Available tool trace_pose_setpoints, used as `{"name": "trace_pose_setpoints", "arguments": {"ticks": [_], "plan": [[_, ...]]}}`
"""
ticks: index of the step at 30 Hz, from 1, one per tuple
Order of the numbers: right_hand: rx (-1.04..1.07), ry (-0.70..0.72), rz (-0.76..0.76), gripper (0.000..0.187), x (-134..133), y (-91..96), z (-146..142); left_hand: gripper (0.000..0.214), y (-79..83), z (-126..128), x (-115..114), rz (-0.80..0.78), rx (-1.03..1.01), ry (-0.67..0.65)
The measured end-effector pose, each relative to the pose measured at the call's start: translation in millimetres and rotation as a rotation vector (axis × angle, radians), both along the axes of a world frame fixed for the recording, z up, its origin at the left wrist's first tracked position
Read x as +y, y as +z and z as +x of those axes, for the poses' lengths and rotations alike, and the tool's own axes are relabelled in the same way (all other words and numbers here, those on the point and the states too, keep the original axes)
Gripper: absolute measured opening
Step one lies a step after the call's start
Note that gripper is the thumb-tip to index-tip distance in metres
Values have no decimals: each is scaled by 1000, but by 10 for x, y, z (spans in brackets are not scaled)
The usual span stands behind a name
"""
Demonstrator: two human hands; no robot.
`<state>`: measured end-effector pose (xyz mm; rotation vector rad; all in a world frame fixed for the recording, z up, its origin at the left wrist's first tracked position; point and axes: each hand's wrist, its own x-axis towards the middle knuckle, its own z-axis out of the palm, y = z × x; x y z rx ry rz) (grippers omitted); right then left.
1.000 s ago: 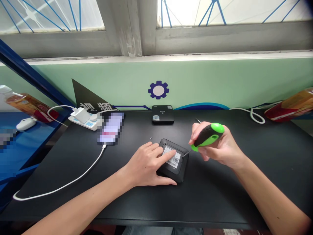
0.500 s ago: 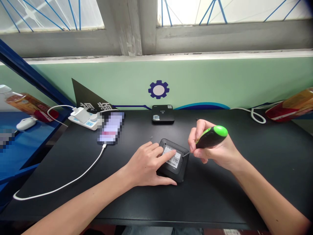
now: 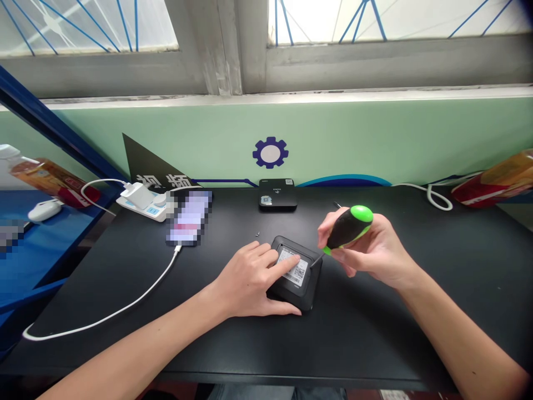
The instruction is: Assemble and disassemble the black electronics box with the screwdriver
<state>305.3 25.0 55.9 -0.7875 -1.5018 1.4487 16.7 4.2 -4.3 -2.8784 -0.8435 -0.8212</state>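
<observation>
A flat black electronic box lies on the desk with a white label facing up. My left hand holds it down: the index finger presses across the label, the thumb runs along the near edge, and the other fingers curl by the left side. In my right hand is a black and green screwdriver, its handle wrapped by the fingers. The screwdriver is tilted, and its shaft tip meets the box's right side beside the label. Small screws lie on the desk behind the box.
A second black box stands against the green wall. To the left are a phone on a white charging cable and a power strip. Beyond my right hand lies a small dark, thin item. A bottle lies far right.
My right hand has turned the screwdriver; its handle end has shifted left and up a little. The tip stays at the same spot. My left hand and the box have not moved.
</observation>
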Motion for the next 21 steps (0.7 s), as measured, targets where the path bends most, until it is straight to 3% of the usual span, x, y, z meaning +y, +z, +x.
{"name": "trace_pose_setpoints", "arguments": {"ticks": [7,13,21], "plan": [[72,142,-10,23,8,-51,52,88,1,4,-1,13,-2,2],[97,86,-32,37,9,-64,3,88,1,6,-2,8,-6,8],[-65,-9,123,16,43,-12,29,88,-10,0,-2,-4,-4,-1]]}}
